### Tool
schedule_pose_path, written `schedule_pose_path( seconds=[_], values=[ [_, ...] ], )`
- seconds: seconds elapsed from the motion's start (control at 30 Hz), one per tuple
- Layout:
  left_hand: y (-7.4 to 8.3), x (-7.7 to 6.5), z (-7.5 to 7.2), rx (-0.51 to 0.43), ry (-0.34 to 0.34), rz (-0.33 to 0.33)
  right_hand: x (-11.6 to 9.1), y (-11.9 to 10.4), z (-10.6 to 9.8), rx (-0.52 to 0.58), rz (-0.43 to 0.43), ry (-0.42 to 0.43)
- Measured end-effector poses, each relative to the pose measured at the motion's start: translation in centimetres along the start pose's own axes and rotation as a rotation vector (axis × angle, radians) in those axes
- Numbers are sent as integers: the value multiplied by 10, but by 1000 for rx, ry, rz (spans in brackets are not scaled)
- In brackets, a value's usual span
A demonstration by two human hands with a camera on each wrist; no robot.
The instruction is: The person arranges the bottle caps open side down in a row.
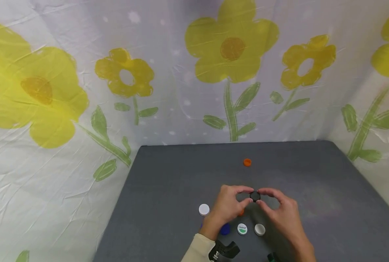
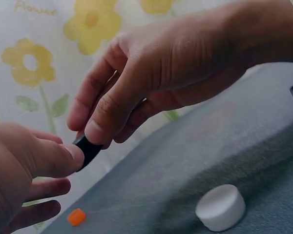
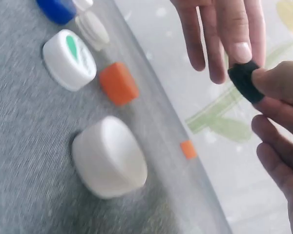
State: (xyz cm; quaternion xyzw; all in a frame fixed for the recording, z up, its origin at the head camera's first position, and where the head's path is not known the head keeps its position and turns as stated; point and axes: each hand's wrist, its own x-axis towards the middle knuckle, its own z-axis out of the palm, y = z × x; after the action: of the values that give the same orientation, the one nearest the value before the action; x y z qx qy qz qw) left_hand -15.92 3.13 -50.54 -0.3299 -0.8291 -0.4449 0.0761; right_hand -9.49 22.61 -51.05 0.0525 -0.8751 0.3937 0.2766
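Both hands pinch one small black bottle cap [image 1: 255,196] between them, held up above the grey table. My left hand [image 1: 227,203] grips its left side with thumb and index finger, and my right hand [image 1: 282,209] has the opposite side the same way. In the left wrist view the black cap [image 2: 90,152] is tilted, partly covered by the thumbs. The right wrist view shows the same cap [image 3: 245,81] between the fingertips of the two hands. Behind the left hand, an orange cap [image 1: 241,213] is partly hidden.
Nearer the front lie a blue cap [image 1: 225,229], a white cap with a green mark [image 1: 242,229] and a white cap with its hollow side showing [image 1: 259,229]. Another white cap [image 1: 204,209] lies at left. Far back sits an orange cap [image 1: 247,162]; flowered cloth [image 1: 175,91] surrounds the table [image 1: 168,174].
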Motion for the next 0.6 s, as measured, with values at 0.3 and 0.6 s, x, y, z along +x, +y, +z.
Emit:
schedule_pose_path(
  seconds=[0.3,0.6],
  values=[
    [-4,-2,15,138,-108,-27,-8,14,-3,-70,55,-157],
    [-11,-6,29,240,-153,-48,-11,21,0,-84,144,-294]
  ],
)
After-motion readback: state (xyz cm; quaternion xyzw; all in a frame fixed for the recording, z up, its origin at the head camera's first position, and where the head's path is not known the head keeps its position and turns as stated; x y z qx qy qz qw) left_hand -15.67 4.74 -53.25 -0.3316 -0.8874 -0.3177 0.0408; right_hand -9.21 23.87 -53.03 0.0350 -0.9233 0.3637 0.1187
